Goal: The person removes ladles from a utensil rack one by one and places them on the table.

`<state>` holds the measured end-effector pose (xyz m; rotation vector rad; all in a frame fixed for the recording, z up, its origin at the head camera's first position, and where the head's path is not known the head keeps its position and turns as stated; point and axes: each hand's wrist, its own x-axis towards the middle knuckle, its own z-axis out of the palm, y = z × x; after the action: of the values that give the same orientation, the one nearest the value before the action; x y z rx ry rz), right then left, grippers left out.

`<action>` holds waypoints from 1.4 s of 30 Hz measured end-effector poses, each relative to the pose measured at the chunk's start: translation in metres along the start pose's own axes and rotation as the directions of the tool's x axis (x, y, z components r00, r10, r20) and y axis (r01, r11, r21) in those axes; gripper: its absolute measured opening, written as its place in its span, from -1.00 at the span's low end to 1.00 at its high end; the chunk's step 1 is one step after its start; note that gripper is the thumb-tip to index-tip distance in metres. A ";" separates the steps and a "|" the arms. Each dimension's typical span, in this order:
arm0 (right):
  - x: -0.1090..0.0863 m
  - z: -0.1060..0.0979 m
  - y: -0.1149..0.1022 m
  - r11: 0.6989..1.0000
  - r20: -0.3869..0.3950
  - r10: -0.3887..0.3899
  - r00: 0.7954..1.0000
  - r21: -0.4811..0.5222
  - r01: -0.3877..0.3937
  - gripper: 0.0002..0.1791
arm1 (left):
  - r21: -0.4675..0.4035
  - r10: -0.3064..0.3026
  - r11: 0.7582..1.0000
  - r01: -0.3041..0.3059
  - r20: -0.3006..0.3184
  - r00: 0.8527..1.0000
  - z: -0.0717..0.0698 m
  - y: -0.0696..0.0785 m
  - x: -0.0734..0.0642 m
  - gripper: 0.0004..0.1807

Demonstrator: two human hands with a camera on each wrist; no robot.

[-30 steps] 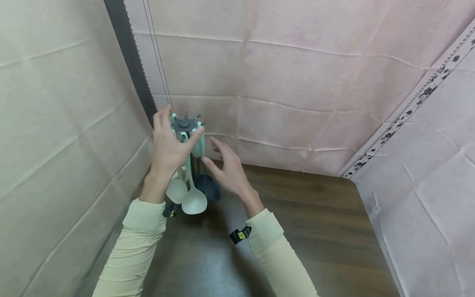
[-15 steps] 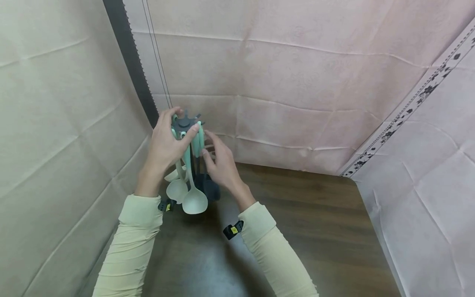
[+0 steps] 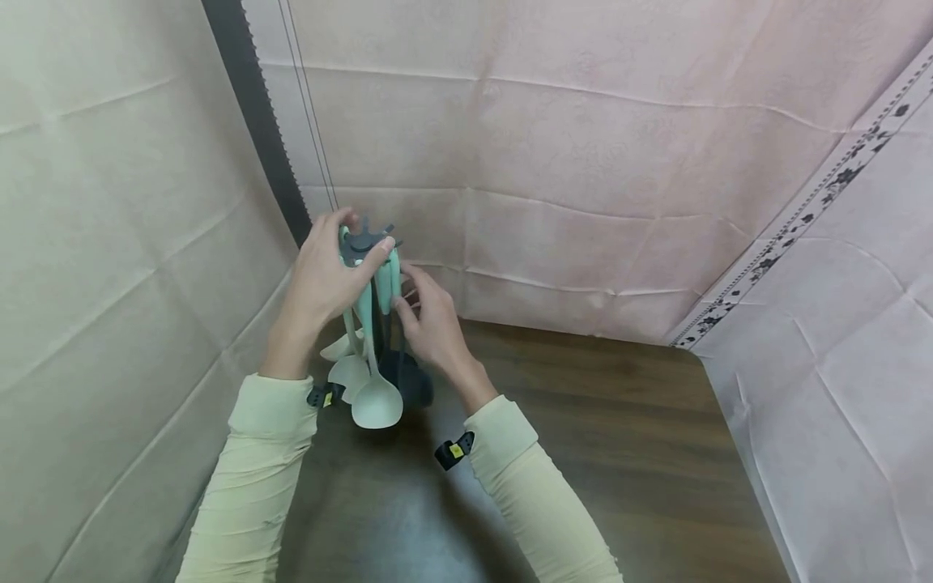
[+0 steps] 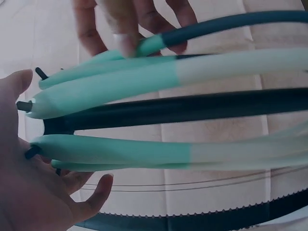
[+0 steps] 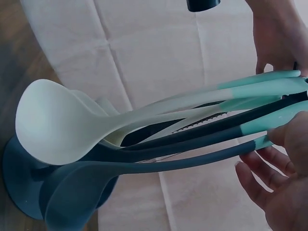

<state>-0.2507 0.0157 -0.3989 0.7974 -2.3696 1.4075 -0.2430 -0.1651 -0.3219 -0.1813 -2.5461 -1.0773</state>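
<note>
A dark utensil rack [image 3: 362, 240] stands at the table's back left, hung with several mint-handled kitchen utensils. My left hand [image 3: 321, 271] grips its hooked top, fingers on the far left side and thumb at the front right. On the rack's right side, my right hand [image 3: 432, 324] pinches the mint handle end of a dark blue ladle [image 5: 77, 190] between thumb and fingers. That ladle's bowl hangs low, over the rack's round base [image 5: 19, 178]. A white ladle [image 5: 55, 122] hangs in front, with paler utensils behind it. The left palm hides part of the rack in the head view.
The brown wooden table [image 3: 583, 421] stretches to the right and front. Pale creased cloth [image 3: 554, 178] hangs behind the rack, and another cloth wall [image 3: 146, 283] rises close on the left.
My right hand has moved left to the rack and its fingers have closed on the dark blue ladle's handle. My left fingers have curled further over the rack's top. The white ladle has swung slightly.
</note>
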 end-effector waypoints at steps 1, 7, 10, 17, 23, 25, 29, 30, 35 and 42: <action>0.000 0.000 -0.001 1.000 0.002 -0.003 1.000 0.003 0.003 -0.46 | 0.010 -0.006 1.000 0.006 0.002 1.000 -0.001 0.001 0.001 0.04; 0.001 0.000 0.000 1.000 0.005 -0.010 1.000 0.004 0.010 -0.47 | 0.070 -0.042 0.997 0.041 0.026 0.999 -0.004 0.003 0.002 0.05; 0.001 -0.001 0.001 1.000 -0.006 -0.010 1.000 -0.003 0.009 -0.47 | 0.099 -0.056 0.994 0.051 0.045 0.997 -0.005 0.005 0.002 0.07; -0.001 -0.003 0.001 1.000 0.002 -0.002 1.000 0.003 0.002 -0.46 | 0.113 -0.057 0.992 0.048 0.070 0.996 -0.007 0.007 0.001 0.00; -0.001 -0.004 0.002 1.000 0.010 0.001 1.000 0.007 -0.001 -0.47 | 0.105 -0.065 0.993 0.055 0.086 0.994 -0.007 0.007 0.002 0.00; -0.001 -0.004 0.002 1.000 0.008 0.004 1.000 0.005 -0.004 -0.47 | 0.103 -0.068 0.993 0.058 0.090 0.994 -0.007 0.007 0.002 0.01; -0.002 -0.005 0.003 1.000 0.005 0.010 1.000 0.012 -0.010 -0.48 | 0.096 -0.070 0.994 0.061 0.093 0.993 -0.007 0.007 0.002 0.04; -0.002 -0.005 0.002 1.000 0.005 0.009 1.000 0.012 -0.009 -0.49 | 0.094 -0.069 0.994 0.061 0.092 0.993 -0.007 0.007 0.001 0.05; -0.002 -0.007 0.000 1.000 0.014 0.009 1.000 0.011 -0.009 -0.50 | 0.085 -0.076 0.994 0.068 0.091 0.993 -0.007 0.007 0.001 0.09; -0.004 -0.008 0.002 0.999 0.037 0.020 0.999 0.026 -0.021 -0.48 | 0.073 -0.090 0.994 0.084 0.093 0.992 -0.006 0.006 0.000 0.11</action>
<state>-0.2488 0.0253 -0.3983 0.8152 -2.3979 1.4477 -0.2398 -0.1651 -0.3140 -0.1071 -2.6957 -1.0339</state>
